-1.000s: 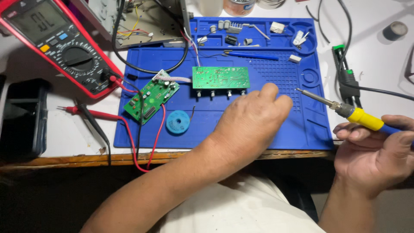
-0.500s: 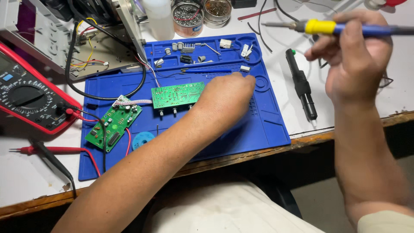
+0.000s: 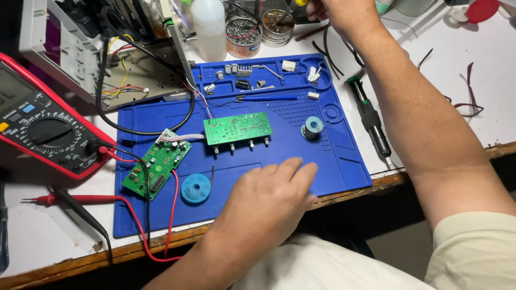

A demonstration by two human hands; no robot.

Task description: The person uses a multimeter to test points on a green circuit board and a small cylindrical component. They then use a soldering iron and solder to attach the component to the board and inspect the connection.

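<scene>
Soldering iron with a yellow collar sits at the very top edge of view, its tip angled down over two round metal tins at the back of the bench. The right hand is closed around it, though it is cropped, so I cannot tell the exact grip. The left hand lies palm-down on the near edge of the blue silicone work mat, fingers loosely together, holding nothing. Beyond it lies a green rectangular circuit board, with a small spool of solder to its right. A second green board trails red and black leads towards a red-cased multimeter. With the arm stretched across the bench, the hot tip could graze the white plastic bottle or nearby wires.
</scene>
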